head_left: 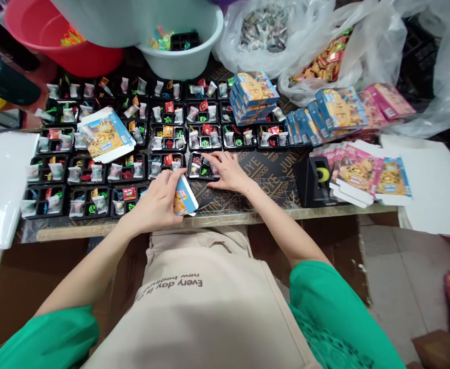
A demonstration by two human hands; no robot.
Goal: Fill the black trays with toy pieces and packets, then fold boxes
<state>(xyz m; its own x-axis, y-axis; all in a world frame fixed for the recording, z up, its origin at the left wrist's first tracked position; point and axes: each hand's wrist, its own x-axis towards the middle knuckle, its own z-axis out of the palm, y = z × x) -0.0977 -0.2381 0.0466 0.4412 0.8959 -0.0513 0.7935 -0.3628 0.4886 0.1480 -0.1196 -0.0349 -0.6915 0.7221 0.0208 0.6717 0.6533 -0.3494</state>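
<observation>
My left hand [159, 201] grips a small blue printed box [184, 197] near the table's front edge. My right hand [227, 171] rests with fingers spread on a black compartment tray [200, 166] filled with small packets and coloured bits. Rows of similar black trays [94, 174] cover the table to the left and behind. A flat blue carton [104, 134] lies on top of the trays at the left.
Stacked blue boxes [253, 95] and leaning rows of boxes [324, 115] stand at the back right. Flat pink cartons [357, 171] and a black tape dispenser [319, 179] lie to the right. A white tub [184, 46], a red basin [56, 36] and plastic bags [271, 31] line the back.
</observation>
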